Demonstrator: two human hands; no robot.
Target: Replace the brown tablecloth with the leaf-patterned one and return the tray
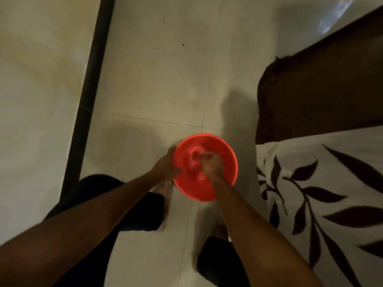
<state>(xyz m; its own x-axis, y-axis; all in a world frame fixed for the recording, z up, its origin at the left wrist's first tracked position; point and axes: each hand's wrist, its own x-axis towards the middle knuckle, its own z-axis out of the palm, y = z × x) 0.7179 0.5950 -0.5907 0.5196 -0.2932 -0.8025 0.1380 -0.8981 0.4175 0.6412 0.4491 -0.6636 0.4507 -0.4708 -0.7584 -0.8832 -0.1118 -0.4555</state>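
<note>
I hold a round red tray in front of me above the tiled floor. My left hand grips its left rim. My right hand lies over the middle of the tray with its fingers curled around something small there; blur hides what it is. The white leaf-patterned tablecloth lies spread at the right, next to the tray. Beyond it a brown cloth covers the surface farther back.
Pale floor tiles fill the centre. A dark vertical strip runs along the left beside a pale wall. My legs in dark trousers and my bare feet are below the tray.
</note>
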